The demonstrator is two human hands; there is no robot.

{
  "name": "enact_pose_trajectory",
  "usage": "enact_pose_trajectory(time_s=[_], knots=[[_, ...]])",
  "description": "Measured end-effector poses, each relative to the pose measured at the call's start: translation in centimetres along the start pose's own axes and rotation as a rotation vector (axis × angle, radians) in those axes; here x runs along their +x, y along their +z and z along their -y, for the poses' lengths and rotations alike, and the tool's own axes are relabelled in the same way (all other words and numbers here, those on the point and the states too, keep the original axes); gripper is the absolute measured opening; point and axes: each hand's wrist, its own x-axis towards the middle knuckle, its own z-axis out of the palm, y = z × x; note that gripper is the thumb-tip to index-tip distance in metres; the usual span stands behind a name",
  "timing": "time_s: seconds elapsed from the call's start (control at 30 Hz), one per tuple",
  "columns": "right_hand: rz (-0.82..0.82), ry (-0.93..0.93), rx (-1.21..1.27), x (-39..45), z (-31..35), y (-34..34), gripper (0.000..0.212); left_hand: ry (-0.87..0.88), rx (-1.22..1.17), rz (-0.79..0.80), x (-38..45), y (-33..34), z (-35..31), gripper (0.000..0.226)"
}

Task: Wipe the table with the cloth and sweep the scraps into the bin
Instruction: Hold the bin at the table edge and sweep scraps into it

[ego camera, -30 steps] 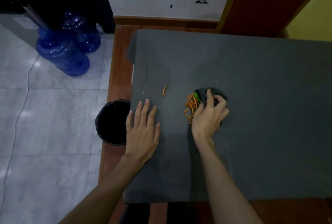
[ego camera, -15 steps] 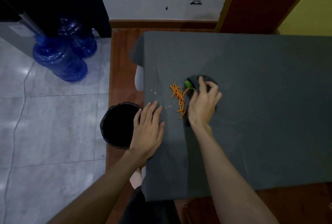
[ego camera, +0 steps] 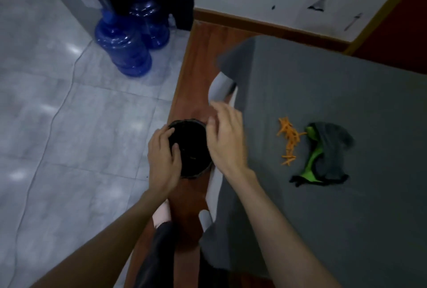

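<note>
A round black bin (ego camera: 191,149) stands on the floor just left of the table. My left hand (ego camera: 164,160) grips the bin's left rim. At the bin's right rim is my right hand (ego camera: 227,139), blurred, fingers curved against the rim; whether it grips is unclear. On the grey-covered table (ego camera: 335,206) lies a small pile of orange scraps (ego camera: 288,139). Right of the scraps the crumpled grey and green cloth (ego camera: 323,153) lies loose, held by neither hand.
Two blue water jugs (ego camera: 124,47) stand on the tiled floor at the back left, beside a dark cabinet. A wooden strip of floor (ego camera: 194,61) runs along the table's left side. My leg and foot show below the bin.
My right hand let go of the cloth and moved left off the table to the bin. My left hand left the table and took the bin's rim. The view swung left.
</note>
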Motion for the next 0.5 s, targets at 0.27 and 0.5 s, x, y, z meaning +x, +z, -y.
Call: enact_pose_trajectory(time_s=[0.27, 0.5], knots=[[0.558, 0.301, -0.171, 1.4, -8.1, 18.7, 0.039, -0.413, 0.031, 0.156, 4.9, 2.3, 15.1, 0.048], [0.674, 0.469, -0.375, 2.0, -19.2, 28.2, 0.052, -0.671, -0.124, 0.324, 7.0, 11.3, 25.9, 0.055]])
